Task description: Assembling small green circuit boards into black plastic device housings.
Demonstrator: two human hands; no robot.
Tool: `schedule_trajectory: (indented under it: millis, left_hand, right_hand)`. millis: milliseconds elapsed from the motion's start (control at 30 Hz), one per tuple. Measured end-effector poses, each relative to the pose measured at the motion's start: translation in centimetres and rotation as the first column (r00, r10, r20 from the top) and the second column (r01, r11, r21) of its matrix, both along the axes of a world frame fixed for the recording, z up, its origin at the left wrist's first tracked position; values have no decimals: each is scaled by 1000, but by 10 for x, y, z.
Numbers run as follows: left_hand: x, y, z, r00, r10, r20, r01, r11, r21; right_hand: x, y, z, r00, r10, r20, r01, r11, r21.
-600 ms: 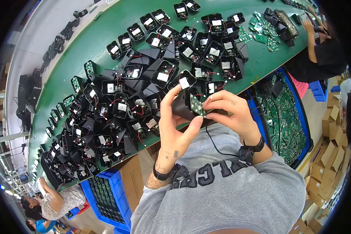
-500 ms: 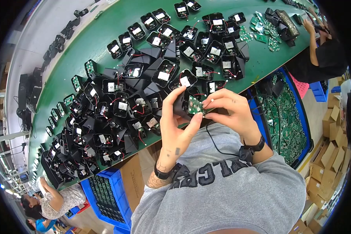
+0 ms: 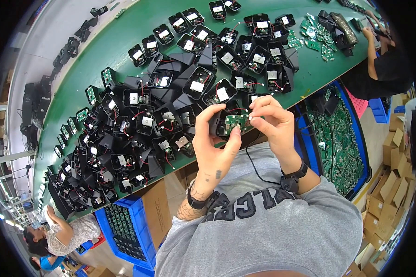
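While a heap of black housings [image 3: 125, 138] with red wires covers the green table [image 3: 125, 41] on the left, the left hand [image 3: 212, 143] grips a black housing [image 3: 217, 122] with its thumb on a small green circuit board [image 3: 237, 122]. The board sits between both hands above the table's near edge, the right hand [image 3: 272, 122] pinching its right end. A blue crate [image 3: 344, 138] of boards stands at right.

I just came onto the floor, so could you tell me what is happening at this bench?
A person holds a small green circuit board against a black plastic housing, left hand under it, right hand pinching its top edge. The green table is heaped with similar open black housings. A blue bin of green boards stands to the right.
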State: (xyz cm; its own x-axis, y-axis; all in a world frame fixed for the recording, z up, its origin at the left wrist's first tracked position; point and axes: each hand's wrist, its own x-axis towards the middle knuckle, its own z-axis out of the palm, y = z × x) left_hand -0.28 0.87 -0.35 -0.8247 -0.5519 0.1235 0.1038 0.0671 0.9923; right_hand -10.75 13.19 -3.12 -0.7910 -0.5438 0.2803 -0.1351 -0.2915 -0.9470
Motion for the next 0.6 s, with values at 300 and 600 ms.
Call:
schedule_trajectory:
  millis: [300, 600]
  left_hand:
    - [-2, 3, 2, 1000, 22, 1, -22, 999, -36]
    - [0, 4, 8, 998, -44, 45, 25, 934, 357]
  right_hand:
    - [0, -1, 0, 984, -14, -177, 18, 1000, 18]
    - [0, 2, 7, 961, 59, -270, -28, 993, 116]
